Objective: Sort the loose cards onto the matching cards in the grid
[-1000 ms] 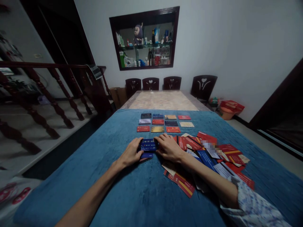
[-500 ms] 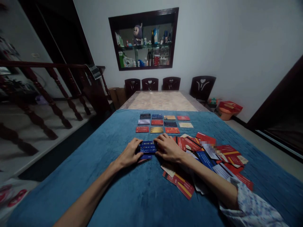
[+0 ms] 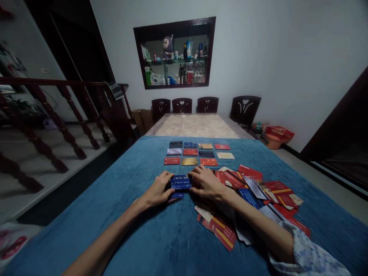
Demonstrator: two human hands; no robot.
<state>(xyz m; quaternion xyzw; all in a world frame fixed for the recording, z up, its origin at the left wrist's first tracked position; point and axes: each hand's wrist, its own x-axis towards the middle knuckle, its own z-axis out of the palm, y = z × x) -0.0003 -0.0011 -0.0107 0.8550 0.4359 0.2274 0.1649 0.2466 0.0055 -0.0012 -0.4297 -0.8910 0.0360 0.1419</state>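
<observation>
A dark blue card [image 3: 180, 181] lies on the blue cloth [image 3: 161, 237], held between both hands. My left hand [image 3: 157, 190] pinches its left edge and my right hand [image 3: 204, 182] grips its right edge, fingers curled. Another blue card and a reddish one [image 3: 176, 197] peek out beneath it. Beyond the hands, several cards [image 3: 191, 153] lie in neat rows, red, blue, gold and white. Under and beside my right forearm sprawls a loose heap of red, blue and white cards [image 3: 253, 195].
The cloth covers the near part of a long table; its bare marble top [image 3: 196, 125] continues to dark chairs [image 3: 181, 104] at the far end. A wooden stair railing [image 3: 57, 115] runs on the left. A wall niche [image 3: 175, 52] holds bottles and a toy.
Both hands stay on the blue card with barely any motion. The view has tipped slightly, so everything sits a little lower in the picture.
</observation>
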